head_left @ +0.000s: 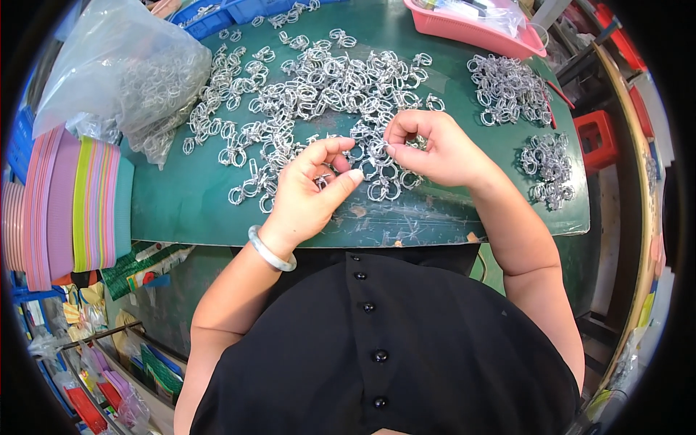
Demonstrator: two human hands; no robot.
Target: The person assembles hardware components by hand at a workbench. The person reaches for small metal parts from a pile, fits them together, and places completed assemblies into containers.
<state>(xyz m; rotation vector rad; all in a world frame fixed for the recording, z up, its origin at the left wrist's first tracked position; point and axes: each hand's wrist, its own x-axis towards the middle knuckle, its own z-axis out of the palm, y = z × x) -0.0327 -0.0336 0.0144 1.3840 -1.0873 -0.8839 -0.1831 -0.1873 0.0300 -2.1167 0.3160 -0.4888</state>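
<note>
Since metal rings (313, 100) look light, stiff (slick, probably), pinch rims | your left hand (303, 190): half-curled, thumb apart | right hand (441, 151): can't tell if pinching

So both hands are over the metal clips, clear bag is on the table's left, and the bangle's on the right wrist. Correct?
Not quite: the bangle is on the left wrist, as the head view shows. The left hand and right hand are over the metal clips, and the clear bag is on the table's left.
</note>
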